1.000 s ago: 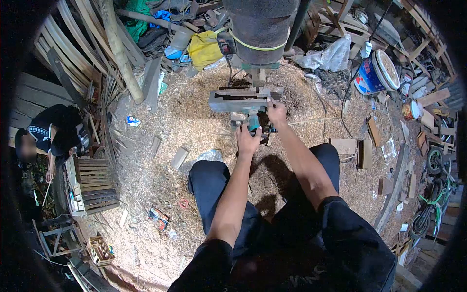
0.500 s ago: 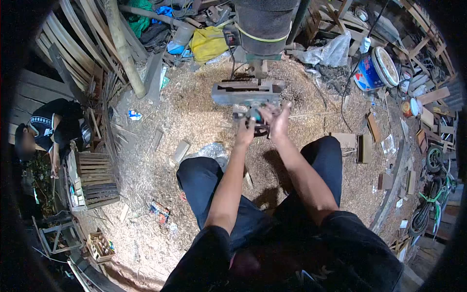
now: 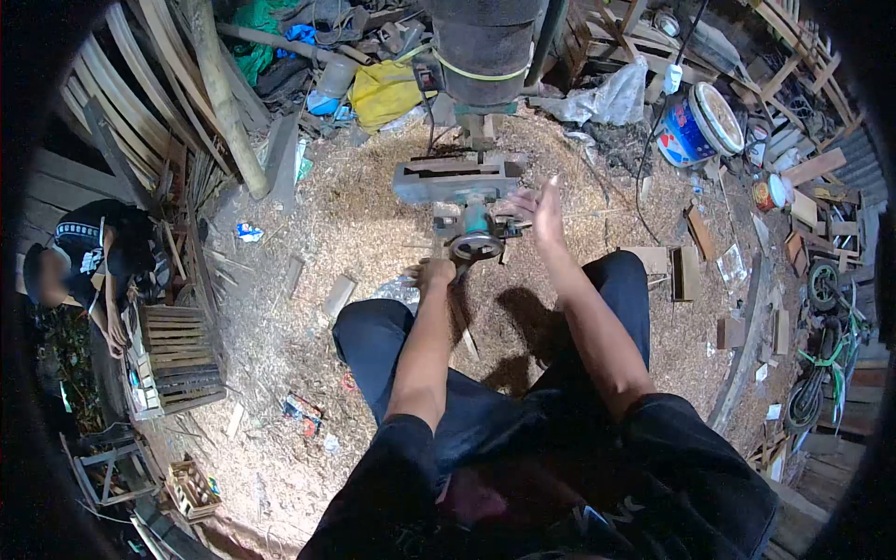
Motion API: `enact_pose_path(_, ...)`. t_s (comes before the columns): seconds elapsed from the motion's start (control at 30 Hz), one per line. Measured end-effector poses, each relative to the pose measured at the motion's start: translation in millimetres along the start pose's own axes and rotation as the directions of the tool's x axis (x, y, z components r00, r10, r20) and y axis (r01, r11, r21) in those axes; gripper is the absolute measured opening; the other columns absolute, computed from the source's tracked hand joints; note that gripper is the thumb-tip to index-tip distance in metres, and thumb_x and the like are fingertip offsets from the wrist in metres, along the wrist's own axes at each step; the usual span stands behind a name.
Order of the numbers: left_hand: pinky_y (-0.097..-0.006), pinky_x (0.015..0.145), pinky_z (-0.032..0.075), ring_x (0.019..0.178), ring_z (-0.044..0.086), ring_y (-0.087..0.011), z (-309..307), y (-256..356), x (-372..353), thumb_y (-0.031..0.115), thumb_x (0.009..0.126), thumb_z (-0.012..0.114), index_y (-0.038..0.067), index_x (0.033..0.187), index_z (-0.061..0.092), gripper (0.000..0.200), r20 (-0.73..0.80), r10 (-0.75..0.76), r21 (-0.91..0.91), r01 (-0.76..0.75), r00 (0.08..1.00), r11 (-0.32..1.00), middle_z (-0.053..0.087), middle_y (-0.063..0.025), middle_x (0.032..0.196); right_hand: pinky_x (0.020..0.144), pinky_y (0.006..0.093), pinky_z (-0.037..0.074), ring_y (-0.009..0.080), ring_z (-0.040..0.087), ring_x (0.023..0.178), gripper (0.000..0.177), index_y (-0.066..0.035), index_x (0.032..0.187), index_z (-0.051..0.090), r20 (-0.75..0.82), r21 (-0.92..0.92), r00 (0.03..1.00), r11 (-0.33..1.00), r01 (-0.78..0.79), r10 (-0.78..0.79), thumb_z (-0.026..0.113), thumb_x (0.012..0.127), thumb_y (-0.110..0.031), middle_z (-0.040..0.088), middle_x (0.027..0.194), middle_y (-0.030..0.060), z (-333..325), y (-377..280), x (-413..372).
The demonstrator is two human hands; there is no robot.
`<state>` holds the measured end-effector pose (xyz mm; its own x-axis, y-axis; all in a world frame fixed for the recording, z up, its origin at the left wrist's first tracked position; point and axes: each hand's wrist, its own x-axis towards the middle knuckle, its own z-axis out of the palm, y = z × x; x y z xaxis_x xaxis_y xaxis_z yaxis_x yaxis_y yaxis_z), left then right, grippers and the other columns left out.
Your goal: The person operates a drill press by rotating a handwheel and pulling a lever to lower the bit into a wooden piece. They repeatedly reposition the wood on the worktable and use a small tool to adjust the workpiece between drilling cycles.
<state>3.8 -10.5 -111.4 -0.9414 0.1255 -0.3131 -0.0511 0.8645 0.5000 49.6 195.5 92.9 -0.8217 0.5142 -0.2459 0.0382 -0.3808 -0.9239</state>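
Observation:
A machine vise [image 3: 457, 182] with a long slot sits on a greenish slide [image 3: 476, 220] below the machine's column. A round metal handwheel [image 3: 476, 246] faces me at the near end of the slide. My right hand [image 3: 545, 213] is held up just right of the slide, its fingers stretched apart and nothing in them. Low and left of the handwheel is my left hand [image 3: 435, 272], with its back towards me and its fingers mostly hidden. Beside it on the ground lies a crumpled clear plastic sheet [image 3: 394, 290].
A thick dark machine column [image 3: 481, 56] rises ahead. Wood shavings [image 3: 271, 345] cover the ground. A person [image 3: 98, 252] sits at the left beside a slatted wooden crate [image 3: 182, 350]. At the right are a paint bucket [image 3: 691, 131], wood blocks [image 3: 686, 273] and a small bike [image 3: 817, 373].
My left hand has dropped from the handwheel down to the left, uncovering the wheel. My right hand has moved slightly right, away from the slide. The view has shifted slightly.

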Motion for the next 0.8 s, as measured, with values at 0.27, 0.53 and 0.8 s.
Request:
enact_pose_path(0.27, -0.0551, 0.109, 0.028, 0.128, 0.041, -0.04, -43.3, 79.6, -33.5, 0.044, 0.1, 0.027, -0.001, 0.127, 0.048, 0.056, -0.34, 0.366, -0.174, -0.44, 0.866, 0.881, 0.05, -0.0231, 0.131, 0.112, 0.0389, 0.028, 0.0302, 0.042, 0.132, 0.081, -0.001, 0.149, 0.017, 0.076, -0.192, 0.98, 0.967, -0.167, 0.184, 0.02, 0.097, -0.064, 0.043, 0.14, 0.0235, -17.2, 147.0, 4.3)
enact_pose_path(0.53, -0.0473, 0.115, 0.021, 0.139, 0.029, -0.0379, -51.8, 65.2, -9.6, 0.041, 0.1, 0.03, 0.007, 0.142, 0.04, 0.055, -0.061, 0.02, -0.207, -0.032, 0.998, 0.978, 0.032, -0.0195, 0.151, 0.116, 0.0389, 0.018, 0.033, 0.026, 0.141, 0.084, 0.0, 0.15, 0.016, 0.218, -0.072, 0.962, 0.986, -0.15, 0.163, 0.014, 0.097, -0.065, 0.031, 0.15, 0.0212, -7.3, 62.6, -2.4)
enact_pose_path(0.8, -0.0523, 0.114, 0.02, 0.133, 0.029, -0.0473, -42.9, 75.5, -32.2, 0.028, 0.099, 0.037, 0.007, 0.138, 0.04, 0.045, -0.363, 0.343, -0.256, -0.447, 0.866, 0.857, 0.035, -0.027, 0.143, 0.115, 0.0355, 0.018, 0.0265, 0.024, 0.14, 0.084, 0.001, 0.147, 0.029, 0.23, -0.16, 0.93, 0.954, -0.254, 0.286, 0.015, 0.097, -0.065, 0.031, 0.152, 0.0137, -32.4, 145.2, -1.7)
